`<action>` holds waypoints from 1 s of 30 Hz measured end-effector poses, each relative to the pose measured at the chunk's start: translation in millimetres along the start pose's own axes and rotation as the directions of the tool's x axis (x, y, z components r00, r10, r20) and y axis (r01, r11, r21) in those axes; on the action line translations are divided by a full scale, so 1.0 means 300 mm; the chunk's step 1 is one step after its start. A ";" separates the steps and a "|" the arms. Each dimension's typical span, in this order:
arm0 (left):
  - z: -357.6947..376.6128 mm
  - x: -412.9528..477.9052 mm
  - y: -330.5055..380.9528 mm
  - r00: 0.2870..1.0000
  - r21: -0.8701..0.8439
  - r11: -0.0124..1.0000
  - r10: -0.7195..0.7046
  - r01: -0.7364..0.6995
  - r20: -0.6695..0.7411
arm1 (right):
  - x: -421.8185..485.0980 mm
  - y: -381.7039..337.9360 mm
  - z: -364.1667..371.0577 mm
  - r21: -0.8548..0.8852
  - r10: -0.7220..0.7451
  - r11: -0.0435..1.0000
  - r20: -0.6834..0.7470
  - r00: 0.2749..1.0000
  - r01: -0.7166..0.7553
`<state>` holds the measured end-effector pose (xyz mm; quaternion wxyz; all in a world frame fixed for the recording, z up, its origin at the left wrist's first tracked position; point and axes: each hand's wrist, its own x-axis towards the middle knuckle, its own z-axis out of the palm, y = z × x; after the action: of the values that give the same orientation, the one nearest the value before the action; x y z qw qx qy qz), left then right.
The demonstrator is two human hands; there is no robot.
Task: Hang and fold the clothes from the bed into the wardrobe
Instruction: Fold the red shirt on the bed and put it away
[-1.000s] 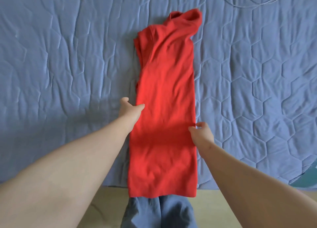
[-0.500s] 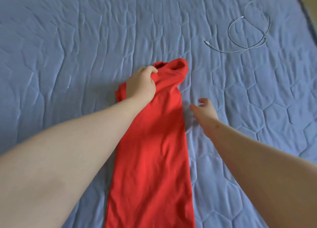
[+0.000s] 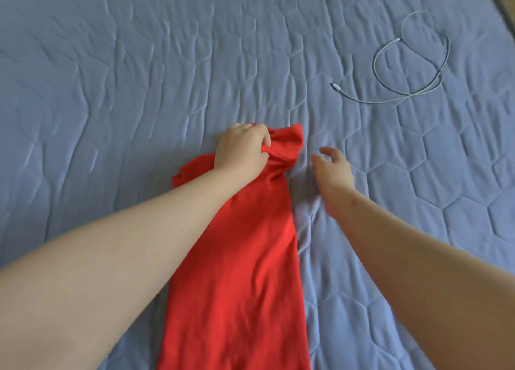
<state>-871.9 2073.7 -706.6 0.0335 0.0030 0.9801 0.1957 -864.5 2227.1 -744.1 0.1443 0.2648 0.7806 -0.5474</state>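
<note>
1. The left hand (image 3: pixel 242 149) grips the bunched far end of the red garment (image 3: pixel 242 258). The right hand (image 3: pixel 333 169) hovers just beside it, fingers loosely spread, holding nothing.
2. The garment lies as a long folded strip on the blue quilted bed (image 3: pixel 111 91).
3. A second ago both hands pinched its side edges at mid-length.
4. Farther right, a white cable (image 3: pixel 412 71) lies looped.

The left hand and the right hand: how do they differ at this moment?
The left hand has its fingers curled, bunching the far end of the red garment; the right hand is open, holding nothing. The left hand lies on the garment; the right hand is beside it, over the blue bedcover. Both reach forward on bare arms.
</note>
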 end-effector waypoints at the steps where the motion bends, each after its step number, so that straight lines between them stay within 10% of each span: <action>1: -0.001 -0.024 0.001 0.997 -0.034 0.997 0.071 -0.070 0.022 | 0.003 -0.029 -0.002 0.064 -0.048 0.997 0.008 0.999 0.047; 7: -0.034 -0.093 0.007 0.998 -0.286 0.956 0.070 -0.068 -0.001 | 0.029 -0.191 0.013 -0.304 -0.235 0.898 0.284 0.930 0.319; 10: -0.038 -0.051 -0.011 0.971 -0.413 0.889 -0.234 0.197 -0.040 | 0.016 -0.208 0.006 -0.215 -0.098 0.966 0.201 0.975 0.142; 14: -0.043 -0.040 0.003 0.881 -0.477 0.750 -0.311 0.458 0.356 | 0.012 -0.159 0.017 -0.032 0.079 0.996 0.019 0.997 -0.078; 18: -0.060 -0.039 0.024 0.844 -0.450 0.797 -0.136 0.404 0.518 | 0.021 -0.123 0.018 -0.047 0.173 0.983 -0.099 0.980 -0.178; 22: -0.075 -0.032 0.028 0.799 -0.449 0.776 -0.115 0.443 0.591 | 0.003 -0.110 0.018 0.489 0.322 0.794 0.165 0.932 -0.361; 27: -0.102 -0.016 -0.001 0.978 -0.275 0.946 -0.131 0.173 0.164 | -0.059 -0.160 -0.002 0.662 0.313 0.480 0.483 0.818 -0.575; 30: -0.098 0.007 -0.015 0.988 -0.026 1.000 0.015 -0.011 0.154 | -0.094 -0.205 -0.012 0.630 0.213 0.443 0.616 0.758 -0.637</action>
<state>-875.8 2058.4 -681.4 0.1080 0.0239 0.9720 0.2075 -876.3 2207.2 -680.4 0.3191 0.3594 0.2848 -0.8294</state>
